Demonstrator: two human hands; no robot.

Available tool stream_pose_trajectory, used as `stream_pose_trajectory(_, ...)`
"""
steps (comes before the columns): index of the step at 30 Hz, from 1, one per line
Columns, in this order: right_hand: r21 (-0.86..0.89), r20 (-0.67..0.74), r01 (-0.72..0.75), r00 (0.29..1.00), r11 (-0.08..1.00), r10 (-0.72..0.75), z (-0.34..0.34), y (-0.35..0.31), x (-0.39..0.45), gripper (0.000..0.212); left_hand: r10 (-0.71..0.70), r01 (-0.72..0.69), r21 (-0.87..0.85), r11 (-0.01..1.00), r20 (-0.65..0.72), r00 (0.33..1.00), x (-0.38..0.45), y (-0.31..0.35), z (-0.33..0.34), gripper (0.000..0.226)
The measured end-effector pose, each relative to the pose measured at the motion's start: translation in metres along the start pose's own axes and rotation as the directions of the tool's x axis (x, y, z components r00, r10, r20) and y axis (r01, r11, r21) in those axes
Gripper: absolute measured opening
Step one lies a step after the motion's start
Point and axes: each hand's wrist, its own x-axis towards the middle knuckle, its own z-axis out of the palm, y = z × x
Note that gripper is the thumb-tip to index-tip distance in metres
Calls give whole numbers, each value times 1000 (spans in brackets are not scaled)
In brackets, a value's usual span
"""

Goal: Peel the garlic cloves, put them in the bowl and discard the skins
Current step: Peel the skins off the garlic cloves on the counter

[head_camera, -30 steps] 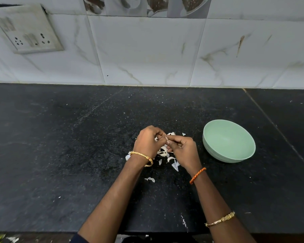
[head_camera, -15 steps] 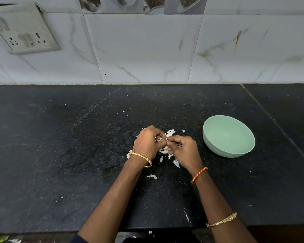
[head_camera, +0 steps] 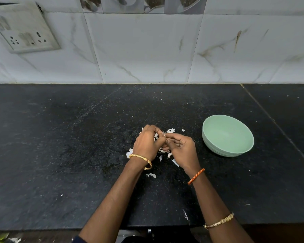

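Both hands, the left hand (head_camera: 146, 143) and right hand (head_camera: 180, 151), pinched one small clove (head_camera: 162, 136) over the skins (head_camera: 170, 131) on the tabletop (head_camera: 60, 155). It could slip and miss the bowl (head_camera: 227, 135), which looked empty.

We record even, fairly dim indoor light — cool and diffuse, source not in view. The tiled wall (head_camera: 147, 50) reads brightest; the black bench (head_camera: 60, 155) shows only a dull sheen, no hard glare. Shadows under the hands (head_camera: 165, 146) are soft and faint. Focus is sharp at centre. Wide-angle distortion bends the switch plate (head_camera: 25, 28) and tile lines — edges slightly smeared.
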Motion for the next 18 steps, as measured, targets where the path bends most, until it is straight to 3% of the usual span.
stream_pose_trajectory(7,350,-29,-19,999,937,31,0,-5,-5,18,-127,126,-159,979,1,992,-4,-4,8,20)
stream_pose_trajectory(11,452,8,-94,995,887,102,-7,-2,-4,19,-176,174,-126,977,-6,984,-6,-9,7,24)
stream_pose_trajectory(15,463,43,-125,992,878,119,-9,-1,-4,20,-128,124,-100,987,-33,991,-7,-5,7,37)
stream_pose_trajectory(18,427,51,-108,994,898,95,-10,0,-5,20,-104,105,-221,970,17,994,-6,-4,8,47)
